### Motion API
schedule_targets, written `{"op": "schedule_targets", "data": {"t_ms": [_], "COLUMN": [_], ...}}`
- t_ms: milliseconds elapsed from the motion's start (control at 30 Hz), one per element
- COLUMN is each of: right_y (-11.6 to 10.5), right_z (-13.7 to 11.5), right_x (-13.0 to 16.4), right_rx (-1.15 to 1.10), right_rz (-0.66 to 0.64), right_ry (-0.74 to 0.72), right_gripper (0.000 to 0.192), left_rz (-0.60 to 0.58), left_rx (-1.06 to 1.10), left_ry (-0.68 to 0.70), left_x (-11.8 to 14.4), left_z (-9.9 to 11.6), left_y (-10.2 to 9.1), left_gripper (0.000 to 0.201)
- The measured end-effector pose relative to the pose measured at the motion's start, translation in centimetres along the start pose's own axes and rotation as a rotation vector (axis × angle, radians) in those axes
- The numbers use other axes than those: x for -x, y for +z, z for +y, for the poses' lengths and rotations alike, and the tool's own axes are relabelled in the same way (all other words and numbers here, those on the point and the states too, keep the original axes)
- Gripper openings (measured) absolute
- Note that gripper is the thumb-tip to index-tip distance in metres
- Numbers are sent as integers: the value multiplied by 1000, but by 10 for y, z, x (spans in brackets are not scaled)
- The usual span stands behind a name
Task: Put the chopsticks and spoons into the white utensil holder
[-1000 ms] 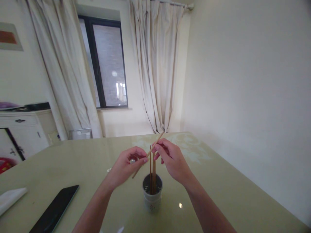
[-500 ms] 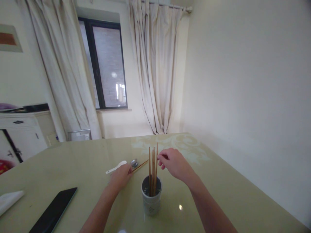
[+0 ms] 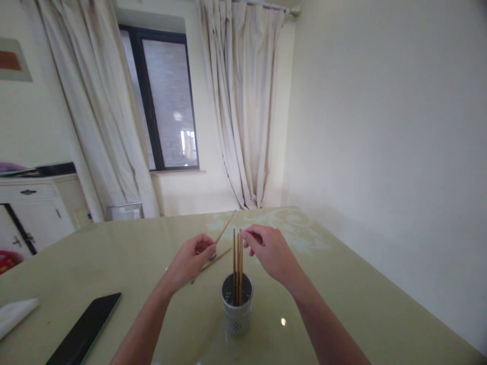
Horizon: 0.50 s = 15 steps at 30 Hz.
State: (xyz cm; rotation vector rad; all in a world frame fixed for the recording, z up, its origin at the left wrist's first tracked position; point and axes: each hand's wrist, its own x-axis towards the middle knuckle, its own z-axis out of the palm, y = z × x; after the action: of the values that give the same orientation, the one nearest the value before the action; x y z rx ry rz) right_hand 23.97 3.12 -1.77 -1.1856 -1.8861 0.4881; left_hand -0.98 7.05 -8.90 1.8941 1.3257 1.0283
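Observation:
A chopstick (image 3: 225, 227) is pinched in my left hand (image 3: 196, 258), its thin end pointing up and away to the right. A second chopstick (image 3: 215, 261) lies on the table beneath and beside that hand. Several upright chopsticks (image 3: 235, 263) stand in a pale cup (image 3: 238, 317) with a dark inside. My right hand (image 3: 266, 248) has its fingers closed at the top of the rightmost standing chopstick (image 3: 241, 274). A bit of shiny metal spoon (image 3: 212, 256) peeks out by my left fingers; a white spoon is almost wholly hidden behind that hand.
On the glossy greenish table (image 3: 323, 314), a dark flat device (image 3: 85, 327) lies at the left, with a white object (image 3: 17, 314) beyond it at the edge of view. A wall (image 3: 380, 152) borders the table's right side. Curtains (image 3: 247, 101) hang behind.
My left hand has lifted a chopstick off the table, tilting it upward. My right hand has moved slightly left and up, and the rightmost standing chopstick has shifted left, closer to the others.

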Motion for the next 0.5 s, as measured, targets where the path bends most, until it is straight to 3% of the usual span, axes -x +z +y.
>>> {"op": "schedule_targets", "data": {"t_ms": [100,233,367,500], "right_y": [5,1,-15,-22], "right_z": [-5,-13,-14,-7], "right_x": [0,3,8,8], "right_rx": [-175,-308,-171,26], "right_rz": [45,55,29,-42], "right_ry": [-36,-63,-42,-22], "right_gripper": [21,25,25,25], "left_rz": [-23,-43,-41,-92], "left_rx": [249,232,-89,-694], "left_ry": [114,168,103,-166], "left_x": [9,14,5,-1], "left_z": [38,58,26,-29], "left_y": [0,2,-1,4], "left_gripper": [38,38,42,21]}}
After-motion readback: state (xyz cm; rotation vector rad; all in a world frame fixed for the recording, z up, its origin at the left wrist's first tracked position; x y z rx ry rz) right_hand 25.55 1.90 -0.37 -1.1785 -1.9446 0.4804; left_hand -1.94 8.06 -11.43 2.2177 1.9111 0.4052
